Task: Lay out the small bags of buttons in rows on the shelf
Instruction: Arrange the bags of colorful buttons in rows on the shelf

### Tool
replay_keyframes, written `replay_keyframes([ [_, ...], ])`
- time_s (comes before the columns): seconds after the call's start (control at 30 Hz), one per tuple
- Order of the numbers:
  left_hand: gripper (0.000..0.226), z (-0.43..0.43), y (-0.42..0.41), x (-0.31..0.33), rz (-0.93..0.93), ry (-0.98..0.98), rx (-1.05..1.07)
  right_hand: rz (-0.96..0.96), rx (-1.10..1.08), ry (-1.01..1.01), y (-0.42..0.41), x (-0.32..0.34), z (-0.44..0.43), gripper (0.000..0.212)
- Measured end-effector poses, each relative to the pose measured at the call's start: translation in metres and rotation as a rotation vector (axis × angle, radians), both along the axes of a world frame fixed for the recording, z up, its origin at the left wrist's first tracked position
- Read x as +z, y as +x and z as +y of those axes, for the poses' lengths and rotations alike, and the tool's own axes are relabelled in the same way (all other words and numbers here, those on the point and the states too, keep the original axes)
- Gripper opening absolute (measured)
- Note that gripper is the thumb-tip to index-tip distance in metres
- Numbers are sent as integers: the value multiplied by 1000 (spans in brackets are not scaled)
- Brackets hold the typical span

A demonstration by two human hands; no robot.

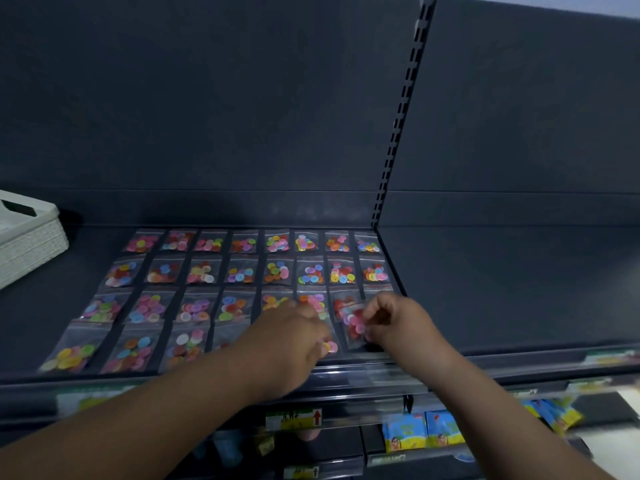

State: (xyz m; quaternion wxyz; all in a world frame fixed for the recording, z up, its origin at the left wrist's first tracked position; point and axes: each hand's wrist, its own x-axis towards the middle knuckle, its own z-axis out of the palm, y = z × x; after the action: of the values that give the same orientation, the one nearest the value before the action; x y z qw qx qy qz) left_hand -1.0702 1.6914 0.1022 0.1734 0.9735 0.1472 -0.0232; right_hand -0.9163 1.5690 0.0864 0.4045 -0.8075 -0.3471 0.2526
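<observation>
We see the right hand (pixel 398 320) grip pinching a red-button bag (pixel 353 323) at the front-right corner of the bag rows (pixel 239 271) on the shelf (pixel 485 289). The left hand (pixel 294 337) is just beside it, and we cannot tell its grip.

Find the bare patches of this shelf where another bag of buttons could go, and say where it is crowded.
Bare: the shelf strip between white basket and bags; the section right of the slotted upright. Crowded: front right, left hand beside right hand pinching a bag.

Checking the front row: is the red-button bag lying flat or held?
Held, askew: the right hand pinches the red-button bag, not yet aligned.
</observation>
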Motion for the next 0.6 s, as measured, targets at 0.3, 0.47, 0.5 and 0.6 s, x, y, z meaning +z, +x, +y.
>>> replay_keyframes([
  [0.3, 49, -3, -5, -12, 141, 74, -103, -355, 212, -153, 0, -8, -5, 22],
  [0.47, 49, -1, -6, -14, 129, 36, -94, -508, 248, -136, 0, -5, -5, 27],
  [0.5, 49, -1, -6, -14, 128, 34, -91, -550, 254, -137, 0, -5, -5, 26],
  [0.6, 49, -1, -7, -13, 126, 23, -86, -712, 278, -203, 1, -6, -5, 27],
])
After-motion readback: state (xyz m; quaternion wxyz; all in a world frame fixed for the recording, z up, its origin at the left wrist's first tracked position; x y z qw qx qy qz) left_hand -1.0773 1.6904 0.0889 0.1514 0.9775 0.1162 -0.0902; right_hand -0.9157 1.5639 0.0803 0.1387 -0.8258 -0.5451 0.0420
